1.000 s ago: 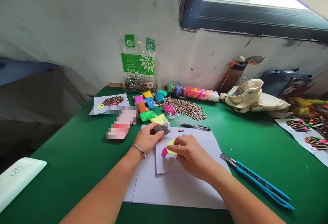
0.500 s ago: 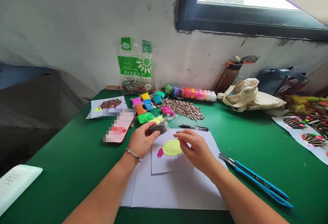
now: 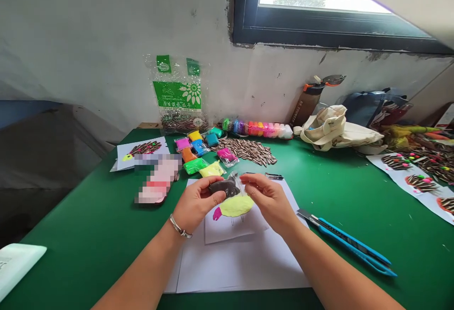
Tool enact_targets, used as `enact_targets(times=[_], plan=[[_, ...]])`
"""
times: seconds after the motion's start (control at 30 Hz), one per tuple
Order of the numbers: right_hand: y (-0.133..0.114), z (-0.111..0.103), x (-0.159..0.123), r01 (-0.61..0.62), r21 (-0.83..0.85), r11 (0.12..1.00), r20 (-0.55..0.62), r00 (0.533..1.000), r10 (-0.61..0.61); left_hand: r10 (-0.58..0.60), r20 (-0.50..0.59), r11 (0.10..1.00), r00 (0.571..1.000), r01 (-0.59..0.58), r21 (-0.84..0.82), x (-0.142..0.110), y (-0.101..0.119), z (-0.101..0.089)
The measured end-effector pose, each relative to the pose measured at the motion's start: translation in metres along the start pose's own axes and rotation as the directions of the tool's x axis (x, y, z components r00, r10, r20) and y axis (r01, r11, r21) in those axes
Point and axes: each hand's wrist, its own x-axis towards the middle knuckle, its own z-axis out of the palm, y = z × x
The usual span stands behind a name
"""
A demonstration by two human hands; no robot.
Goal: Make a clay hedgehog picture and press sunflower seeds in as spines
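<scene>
My left hand [image 3: 193, 202], with a silver bracelet at the wrist, is closed round a packet of black modelling clay [image 3: 223, 187]. The clear plastic end of the packet sticks out to the right, where the fingertips of my right hand [image 3: 271, 200] are closed on it. Just below both hands lies a sheet of paper [image 3: 218, 233] with a flat animal shape of yellow clay [image 3: 236, 206] and a magenta head [image 3: 217, 213]. Thin drawn legs show under its body. Larger white sheets [image 3: 241, 272] lie beneath.
Several clay packets [image 3: 195, 165] and a heap of sunflower seeds [image 3: 248, 150] lie behind my hands. A blue utility knife [image 3: 351, 241] rests at right, a pen [image 3: 274, 176] behind the paper. A phone [image 3: 158, 182], seed bag [image 3: 177, 97] and cloth bag [image 3: 329, 128] stand around.
My right hand has moved to the packet's clear end and taken hold of it. The packet has come slightly lower and toward the right. The whole view has shifted a little.
</scene>
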Motion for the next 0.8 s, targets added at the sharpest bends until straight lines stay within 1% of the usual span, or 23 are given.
enact_targets(times=[0.1,0.2,0.3,0.37,0.6,0.8], plan=[[-0.001,0.0,0.001,-0.118,0.131,0.984,0.049,0.992,0.112,-0.034,0.075,0.998,0.997,0.037,-0.043,0.001,-0.003,-0.001],[-0.003,0.0,0.001,-0.183,0.183,0.966,0.138,0.978,0.159,-0.074,0.141,0.995,0.987,0.082,-0.058,0.002,-0.006,-0.001],[-0.007,-0.002,0.0,-0.181,0.173,0.968,0.205,0.968,0.144,-0.092,0.17,0.993,0.981,0.104,-0.061,0.003,-0.009,-0.001],[-0.008,-0.003,0.0,-0.175,0.18,0.968,0.225,0.965,0.133,-0.094,0.174,0.99,0.98,0.111,-0.088,0.003,-0.011,-0.002],[-0.009,-0.003,-0.001,-0.175,0.183,0.967,0.241,0.962,0.128,-0.104,0.151,0.983,0.983,0.124,-0.136,0.004,-0.013,-0.003],[-0.009,-0.002,-0.001,-0.198,0.202,0.959,0.23,0.962,0.15,-0.101,0.153,0.984,0.983,0.121,-0.131,0.003,-0.012,-0.003]])
